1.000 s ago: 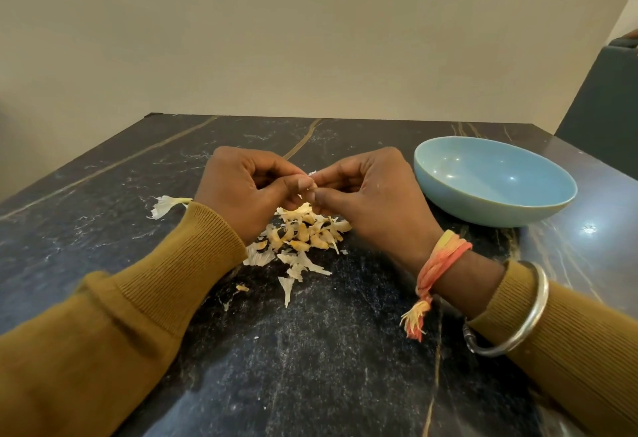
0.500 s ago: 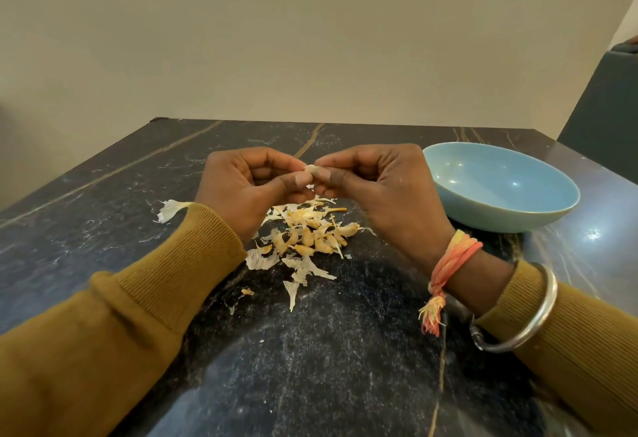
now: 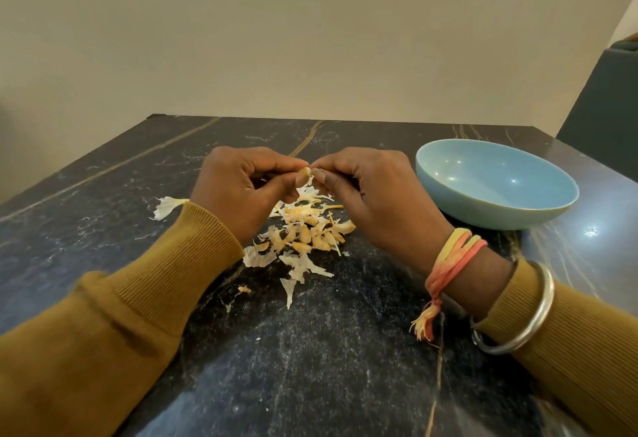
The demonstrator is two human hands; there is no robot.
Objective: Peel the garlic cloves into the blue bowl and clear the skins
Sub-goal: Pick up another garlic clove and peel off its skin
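Pinching garlic clove [image 3: 305, 171] between left hand [image 3: 238, 188] and right hand [image 3: 376, 191] fingers [image 3: 333, 163], axis seemingly crosswise

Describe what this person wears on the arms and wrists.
The left sleeve and right sleeve are mustard-brown knit with ribbed cuffs. The right wrist carries a thread band of twisted orange, pink and yellow ending in a frayed tassel, plus a plain silver bangle at the cuff. No rings show on the left hand or right hand.

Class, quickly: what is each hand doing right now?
Left hand: closed, pinching the garlic clove.
Right hand: closed, pinching the same garlic clove.
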